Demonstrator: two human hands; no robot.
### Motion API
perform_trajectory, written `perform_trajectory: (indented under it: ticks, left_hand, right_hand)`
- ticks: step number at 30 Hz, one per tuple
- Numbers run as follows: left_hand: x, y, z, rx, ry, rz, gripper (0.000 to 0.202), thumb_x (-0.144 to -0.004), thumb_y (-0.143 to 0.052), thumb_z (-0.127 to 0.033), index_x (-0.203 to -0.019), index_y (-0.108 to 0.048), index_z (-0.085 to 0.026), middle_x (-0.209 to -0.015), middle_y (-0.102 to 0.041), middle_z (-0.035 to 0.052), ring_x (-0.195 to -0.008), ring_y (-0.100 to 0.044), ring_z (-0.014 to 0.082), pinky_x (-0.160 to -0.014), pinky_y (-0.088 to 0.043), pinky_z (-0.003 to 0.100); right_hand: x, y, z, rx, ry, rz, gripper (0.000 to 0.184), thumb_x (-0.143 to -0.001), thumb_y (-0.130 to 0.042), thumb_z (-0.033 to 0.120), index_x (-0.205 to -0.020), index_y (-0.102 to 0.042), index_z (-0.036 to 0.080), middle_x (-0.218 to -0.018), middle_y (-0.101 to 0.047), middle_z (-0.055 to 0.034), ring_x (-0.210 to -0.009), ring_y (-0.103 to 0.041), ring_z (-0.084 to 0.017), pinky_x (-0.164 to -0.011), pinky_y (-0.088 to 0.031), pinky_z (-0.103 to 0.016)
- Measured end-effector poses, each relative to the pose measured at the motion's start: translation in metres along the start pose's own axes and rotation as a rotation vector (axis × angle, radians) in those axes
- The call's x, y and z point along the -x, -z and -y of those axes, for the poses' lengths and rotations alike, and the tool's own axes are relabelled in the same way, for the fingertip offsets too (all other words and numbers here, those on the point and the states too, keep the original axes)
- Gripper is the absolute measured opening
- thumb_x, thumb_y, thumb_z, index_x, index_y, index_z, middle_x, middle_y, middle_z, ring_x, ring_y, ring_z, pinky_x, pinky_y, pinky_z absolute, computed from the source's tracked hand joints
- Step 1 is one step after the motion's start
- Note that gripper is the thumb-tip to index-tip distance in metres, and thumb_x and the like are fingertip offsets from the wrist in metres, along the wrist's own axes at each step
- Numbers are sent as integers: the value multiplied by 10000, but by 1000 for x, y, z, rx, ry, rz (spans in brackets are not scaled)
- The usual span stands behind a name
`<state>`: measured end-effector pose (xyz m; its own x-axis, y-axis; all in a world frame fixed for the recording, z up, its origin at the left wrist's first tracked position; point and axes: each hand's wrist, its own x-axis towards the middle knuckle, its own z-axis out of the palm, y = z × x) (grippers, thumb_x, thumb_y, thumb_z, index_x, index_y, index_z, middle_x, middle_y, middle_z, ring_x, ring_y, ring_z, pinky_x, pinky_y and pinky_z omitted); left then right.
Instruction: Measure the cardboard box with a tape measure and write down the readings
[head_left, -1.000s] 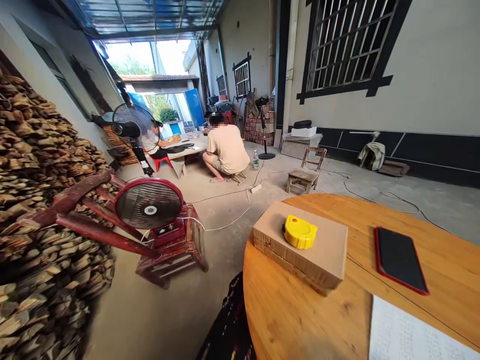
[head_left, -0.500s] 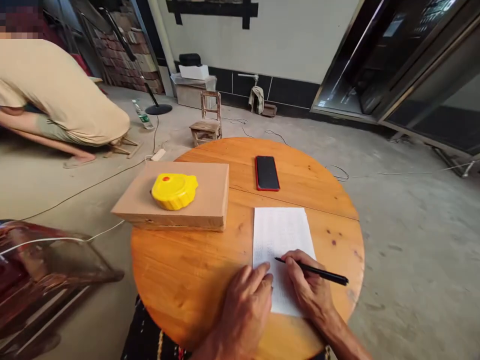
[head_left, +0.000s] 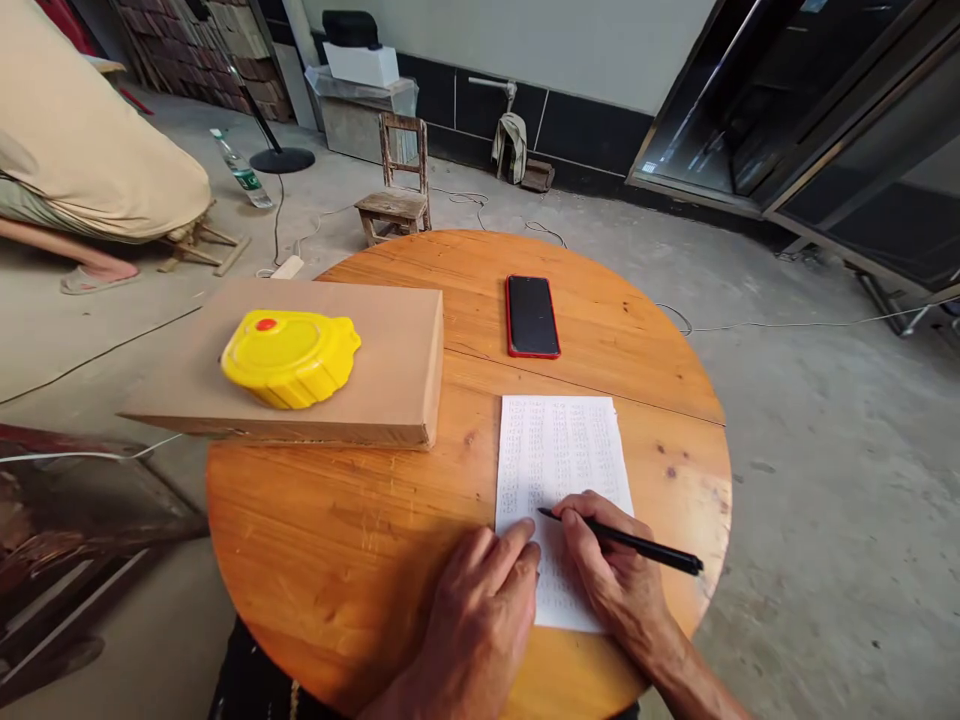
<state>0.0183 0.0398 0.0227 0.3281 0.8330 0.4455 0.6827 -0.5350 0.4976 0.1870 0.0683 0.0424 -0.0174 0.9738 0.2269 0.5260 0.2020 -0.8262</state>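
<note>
My right hand (head_left: 619,555) is closed around a black pen (head_left: 645,545), its tip at the paper near the middle. The white sheet of paper (head_left: 562,440) lies on the round wooden table and bears columns of small printed or written marks, too fine to read. My left hand (head_left: 487,600) rests over the sheet's lower left edge, fingers slightly bent and lying on the paper, holding nothing. Its fingertips are close to the pen tip. Beyond the sheet lies a dark-screened phone (head_left: 532,317) in a red case.
A cardboard box (head_left: 390,350) on the table's left carries a yellow plastic case with a red button (head_left: 292,358). Past the round table (head_left: 337,540) stand a small wooden chair (head_left: 397,205) and a water bottle (head_left: 244,175). Another person (head_left: 97,140) sits low at left.
The view has tilted down and come closer, so the box, yellow case and phone appear larger or shifted. Both hands keep nearly the same place on the paper; the pen stays in the right hand.
</note>
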Motion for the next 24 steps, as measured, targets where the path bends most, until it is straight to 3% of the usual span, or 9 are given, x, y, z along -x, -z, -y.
perform_trajectory:
  ticks: [24]
  left_hand:
    - [-1,2,-1,6,5,12,249,-928,-482,-68,-1076,-668,-143,-1142,-730,67,-837,-662,231,-730,-580,385]
  right_hand:
    - [1,-1,0,15,3,24,168,-936,-552,217,-839,-689,207,-715,-687,-6,-612,-622,-144,-574,-498,-232]
